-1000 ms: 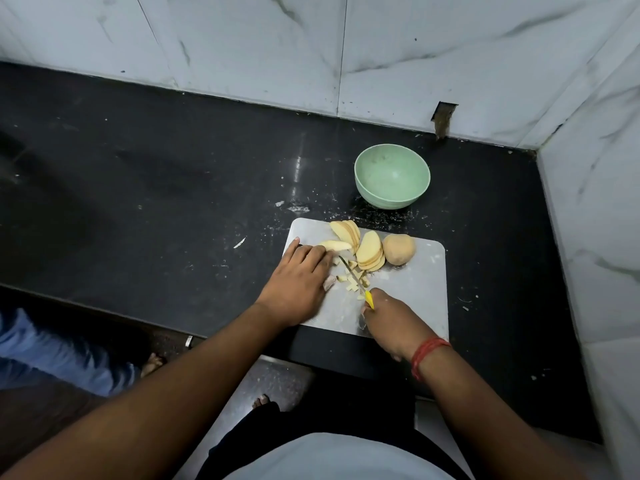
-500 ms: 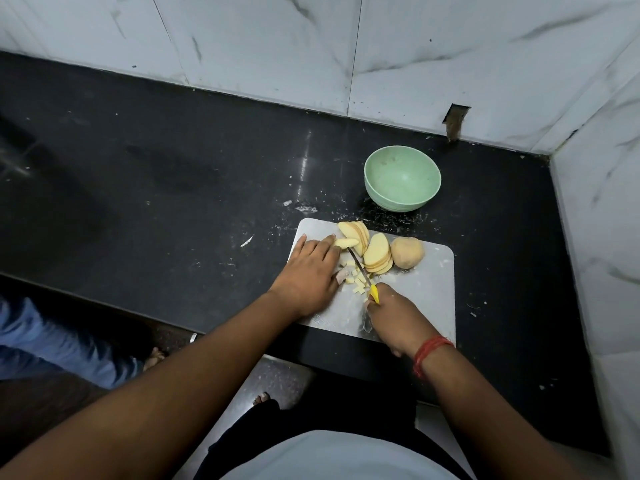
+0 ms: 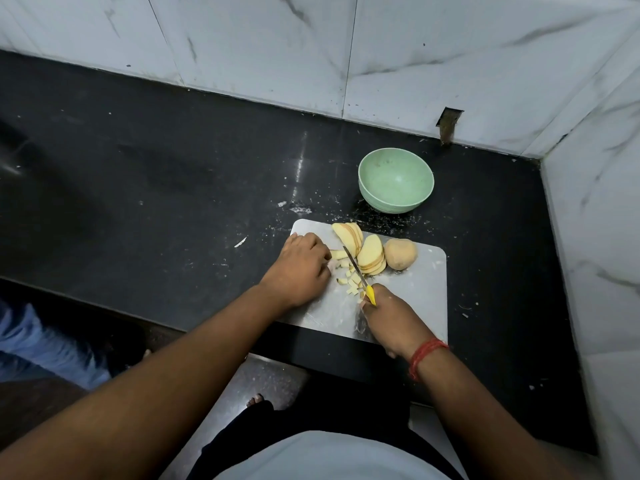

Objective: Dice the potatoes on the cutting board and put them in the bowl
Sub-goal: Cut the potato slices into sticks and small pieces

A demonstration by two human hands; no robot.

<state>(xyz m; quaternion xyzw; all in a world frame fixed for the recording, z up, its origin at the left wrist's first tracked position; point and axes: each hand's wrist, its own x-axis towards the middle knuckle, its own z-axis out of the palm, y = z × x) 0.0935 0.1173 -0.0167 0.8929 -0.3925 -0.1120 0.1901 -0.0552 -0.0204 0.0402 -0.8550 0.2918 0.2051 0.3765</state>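
Observation:
A grey cutting board lies on the black counter. On it are fanned potato slices, an uncut potato piece to their right, and several small diced bits. My left hand has its fingers curled on a potato strip at the board's left. My right hand grips a yellow-handled knife, its blade lying across the strip and the diced bits. A green bowl stands beyond the board with nothing visible in it.
White marble-tiled walls close the counter at the back and the right. Crumbs and a small white scrap lie on the black counter left of the board. Blue cloth shows at the lower left below the counter edge.
My left hand's fingers have curled back from flat to bent on the strip. More diced bits lie by the blade. The knife has moved slightly along the strip.

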